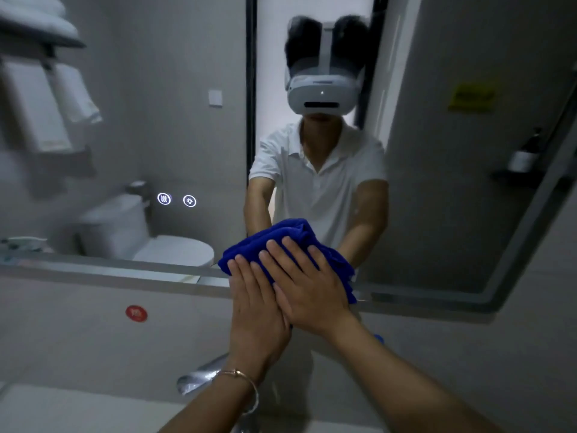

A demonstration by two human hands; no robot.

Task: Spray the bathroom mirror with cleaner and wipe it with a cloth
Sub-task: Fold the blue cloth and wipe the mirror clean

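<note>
A bunched blue cloth is pressed flat against the bathroom mirror near its lower edge. My left hand lies on the cloth with fingers stretched out, a thin bracelet on its wrist. My right hand overlaps the left one and also pushes on the cloth with flat fingers. The mirror shows a person in a white shirt and a headset. No spray bottle is in view.
A chrome tap sticks out below my hands over a white basin. A red round sticker sits on the wall under the mirror. Two lit touch buttons glow on the glass. Towels and a toilet appear as reflections.
</note>
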